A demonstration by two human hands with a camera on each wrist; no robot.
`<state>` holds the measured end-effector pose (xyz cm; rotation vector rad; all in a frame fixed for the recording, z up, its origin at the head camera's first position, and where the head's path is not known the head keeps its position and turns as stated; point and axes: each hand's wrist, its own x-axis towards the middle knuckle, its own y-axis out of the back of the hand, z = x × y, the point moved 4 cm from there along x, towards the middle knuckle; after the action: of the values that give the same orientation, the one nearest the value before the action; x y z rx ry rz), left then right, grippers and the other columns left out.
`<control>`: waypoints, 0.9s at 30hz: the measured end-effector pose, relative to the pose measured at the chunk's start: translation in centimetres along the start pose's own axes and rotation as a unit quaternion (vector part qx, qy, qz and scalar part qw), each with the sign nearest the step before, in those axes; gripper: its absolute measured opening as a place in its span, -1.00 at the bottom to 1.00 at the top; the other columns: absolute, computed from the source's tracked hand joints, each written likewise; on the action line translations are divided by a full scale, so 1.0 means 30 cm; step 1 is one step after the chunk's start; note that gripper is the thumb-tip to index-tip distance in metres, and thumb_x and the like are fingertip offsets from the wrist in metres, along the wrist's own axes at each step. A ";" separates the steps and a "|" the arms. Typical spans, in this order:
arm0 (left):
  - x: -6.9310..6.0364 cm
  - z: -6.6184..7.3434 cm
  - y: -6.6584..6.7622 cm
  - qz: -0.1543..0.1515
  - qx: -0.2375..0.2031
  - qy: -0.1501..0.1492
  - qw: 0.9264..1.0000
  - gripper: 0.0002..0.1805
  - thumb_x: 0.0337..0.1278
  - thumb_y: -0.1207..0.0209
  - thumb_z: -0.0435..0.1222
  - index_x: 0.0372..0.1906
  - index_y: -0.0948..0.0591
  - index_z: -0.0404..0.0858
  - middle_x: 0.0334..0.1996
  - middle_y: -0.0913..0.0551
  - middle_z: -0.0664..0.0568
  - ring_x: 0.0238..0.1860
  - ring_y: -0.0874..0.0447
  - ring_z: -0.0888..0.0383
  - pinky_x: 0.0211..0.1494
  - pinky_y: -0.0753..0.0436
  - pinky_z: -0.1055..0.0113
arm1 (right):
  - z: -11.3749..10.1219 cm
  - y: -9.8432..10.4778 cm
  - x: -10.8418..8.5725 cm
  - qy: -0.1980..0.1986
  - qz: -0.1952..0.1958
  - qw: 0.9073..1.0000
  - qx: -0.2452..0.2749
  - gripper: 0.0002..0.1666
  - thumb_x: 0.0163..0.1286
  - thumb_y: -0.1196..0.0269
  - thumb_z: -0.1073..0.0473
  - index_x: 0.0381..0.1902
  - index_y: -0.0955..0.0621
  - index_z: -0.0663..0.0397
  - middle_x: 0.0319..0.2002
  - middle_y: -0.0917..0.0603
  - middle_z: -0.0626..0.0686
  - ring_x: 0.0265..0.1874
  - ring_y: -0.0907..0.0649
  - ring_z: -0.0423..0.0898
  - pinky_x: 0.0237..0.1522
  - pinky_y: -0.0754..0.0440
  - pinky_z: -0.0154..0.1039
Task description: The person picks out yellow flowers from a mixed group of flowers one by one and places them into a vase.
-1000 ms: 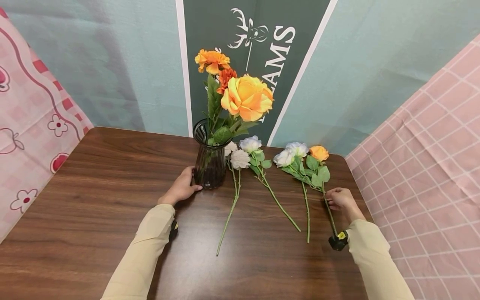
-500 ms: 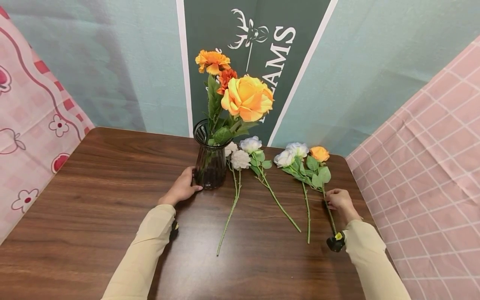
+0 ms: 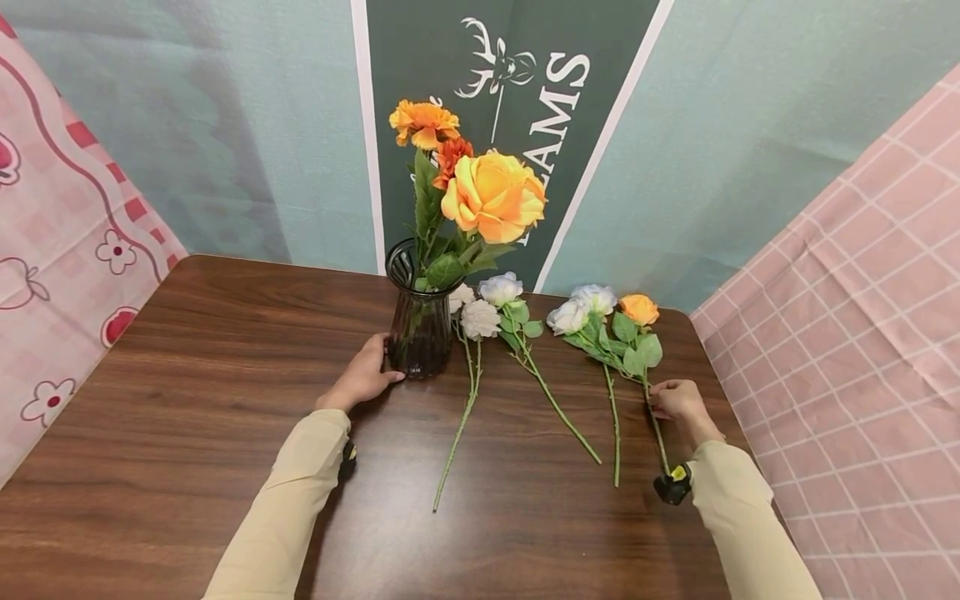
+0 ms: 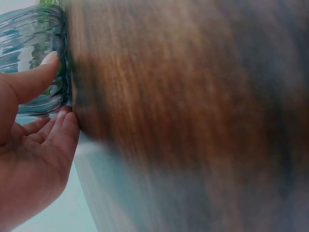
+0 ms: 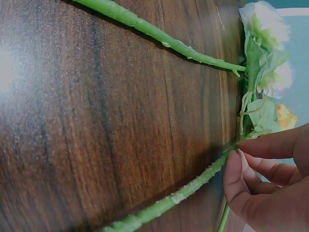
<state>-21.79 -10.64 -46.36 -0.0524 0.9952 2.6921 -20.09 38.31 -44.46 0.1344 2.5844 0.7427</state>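
Note:
In the head view, my left hand (image 3: 362, 374) holds the base of a dark ribbed glass vase (image 3: 422, 337), thumb in front. The left wrist view has the thumb against the glass (image 4: 36, 48) and the other fingers by the base. A large yellow-orange rose (image 3: 495, 197), an orange flower (image 3: 424, 125) and a red-orange bloom (image 3: 453, 160) stand in the vase. At the right, my right hand (image 3: 681, 402) pinches a green stem (image 5: 181, 194) between thumb and fingertips. This stem leads up to leaves beside a small orange rose (image 3: 639, 308), lying on the table.
Pale bluish-white roses (image 3: 568, 317) lie left of the orange rose. Between them and the vase lie another pale rose (image 3: 501, 288) and a whitish flower stem (image 3: 471, 404). The wooden table (image 3: 210, 400) is bounded by a pink grid cloth (image 3: 847, 333) at the right.
My right hand and forearm have shifted slightly left, and the lower end of the pinched stem has edged left. My left hand and the vase stay put.

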 end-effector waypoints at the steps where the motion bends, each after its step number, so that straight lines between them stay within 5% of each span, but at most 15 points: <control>1: 0.000 -0.001 0.000 0.000 0.000 -0.001 1.000 -0.25 0.14 -0.16 -0.37 0.29 -0.02 -0.55 0.20 -0.18 -0.43 0.21 -0.20 -0.26 0.20 -0.25 -0.07 | 0.000 0.000 0.000 -0.001 -0.003 1.000 0.000 -0.70 0.18 0.12 0.54 -0.16 -0.39 0.69 -0.50 -0.54 0.08 -0.57 -0.54 -0.16 -0.45 -0.62 -0.28; 8: -0.001 -0.004 -0.003 0.000 0.000 0.002 1.000 -0.24 0.13 -0.17 -0.36 0.30 -0.02 -0.54 0.20 -0.18 -0.42 0.21 -0.20 -0.26 0.21 -0.25 -0.06 | 0.005 -0.008 0.000 0.000 -0.018 1.000 -0.013 -0.65 0.21 0.20 0.51 -0.12 -0.38 0.69 -0.48 -0.57 0.10 -0.57 -0.52 -0.14 -0.45 -0.62 -0.28; 17: 0.001 -0.006 -0.003 0.000 -0.001 0.004 1.000 -0.25 0.14 -0.16 -0.36 0.30 -0.02 -0.54 0.20 -0.19 -0.42 0.21 -0.20 -0.25 0.20 -0.25 -0.06 | 0.004 -0.014 0.005 0.003 -0.017 1.000 -0.019 -0.72 0.13 -0.03 0.54 -0.18 -0.40 0.67 -0.49 -0.52 0.11 -0.59 -0.51 -0.16 -0.47 -0.61 -0.27; 27: 0.000 0.001 0.000 0.000 0.001 0.003 1.000 -0.26 0.14 -0.16 -0.37 0.30 -0.03 -0.54 0.20 -0.19 -0.41 0.20 -0.21 -0.25 0.19 -0.27 -0.05 | -0.008 -0.008 0.011 0.019 -0.033 0.998 -0.043 -0.75 0.11 0.00 0.52 -0.23 -0.41 0.65 -0.59 -0.49 0.02 -0.63 -0.53 -0.19 -0.52 -0.59 -0.29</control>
<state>-21.80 -10.62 -46.35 -0.0589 0.9987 2.6935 -20.49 38.06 -44.53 0.0075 2.5742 0.8372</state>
